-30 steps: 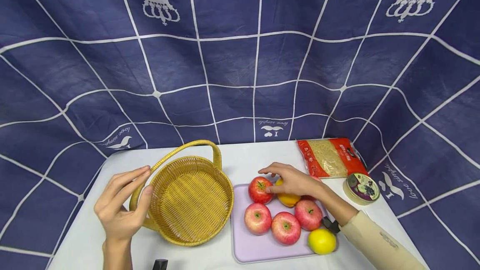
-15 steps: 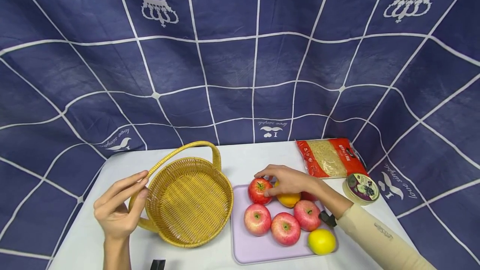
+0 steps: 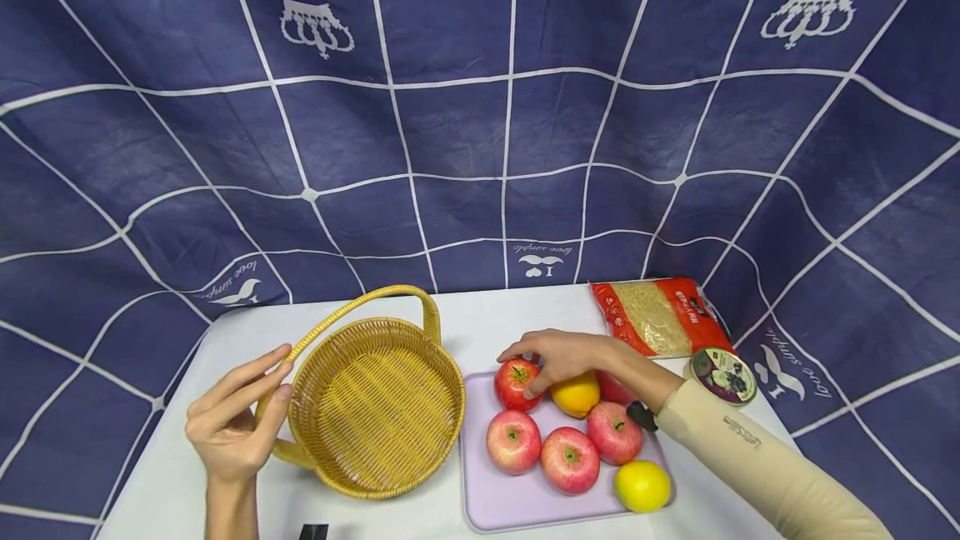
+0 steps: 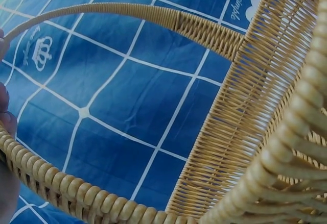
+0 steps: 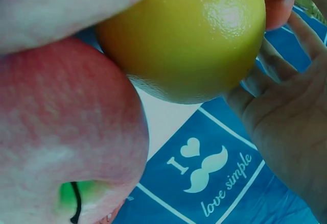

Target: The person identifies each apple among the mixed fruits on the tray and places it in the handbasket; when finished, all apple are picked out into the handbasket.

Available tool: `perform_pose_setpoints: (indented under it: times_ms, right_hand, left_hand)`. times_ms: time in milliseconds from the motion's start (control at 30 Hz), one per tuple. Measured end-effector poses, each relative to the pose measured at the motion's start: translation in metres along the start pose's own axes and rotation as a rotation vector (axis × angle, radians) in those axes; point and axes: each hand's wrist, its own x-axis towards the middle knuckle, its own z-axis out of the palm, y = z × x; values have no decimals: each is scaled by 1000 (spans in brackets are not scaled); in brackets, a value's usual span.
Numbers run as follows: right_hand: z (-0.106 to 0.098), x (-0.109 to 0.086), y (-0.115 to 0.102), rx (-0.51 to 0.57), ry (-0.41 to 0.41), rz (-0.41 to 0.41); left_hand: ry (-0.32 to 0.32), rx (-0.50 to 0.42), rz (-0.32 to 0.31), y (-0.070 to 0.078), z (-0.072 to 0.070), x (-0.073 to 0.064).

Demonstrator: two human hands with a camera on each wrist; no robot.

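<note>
My left hand (image 3: 236,427) pinches the arched handle (image 3: 360,302) of a yellow wicker basket (image 3: 382,411) between thumb and fingertips. The basket stands on the white table with nothing in it. In the left wrist view the weave and handle (image 4: 122,10) fill the frame, with fingertips just at the left edge. Over the tray's far left corner my right hand (image 3: 573,354) holds a red apple (image 3: 513,384), thumb in front and fingers over its back. An orange (image 3: 576,396) lies under the palm; the right wrist view shows this orange (image 5: 189,40) up close beside the hand (image 5: 288,117).
The lilac tray (image 3: 517,513) also bears several pink-red apples (image 3: 570,461) and a yellow lemon (image 3: 642,486). Behind it lie a red and clear bag (image 3: 660,317) of pale dry food and a round tin (image 3: 723,375). A blue checked cloth (image 3: 450,123) hangs behind the table.
My right hand has shifted slightly left, its fingers coming round the red apple. The left thumb and fingers have drawn together on the basket handle.
</note>
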Motion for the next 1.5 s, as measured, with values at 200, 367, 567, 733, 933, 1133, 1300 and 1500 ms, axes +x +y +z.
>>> perform_pose_setpoints:
  times_ms: [200,367,567,733,933,1133,1300,1500]
  right_hand:
    - [0,7,0,2,-51,40]
    - [0,8,0,37,-87,70]
    - [0,8,-1,57,-108,73]
    - [0,9,-1,58,-112,71]
    - [1,9,2,90,-117,84]
    - [2,10,3,96,-115,78]
    - [3,8,4,91,-112,57]
    - [4,7,3,93,-96,33]
  left_hand:
    - [9,-32,-12,2,-1,0]
    - [9,-62,-22,4,3,2]
    - [5,-86,-32,4,5,2]
    - [-4,-118,-46,2,1,0]
    - [3,-140,-67,0,-3,-4]
    - [13,-163,-90,-1,-6,-6]
    - [1,-150,-111,-1,-6,-7]
    - [-16,-118,-123,1,-3,-4]
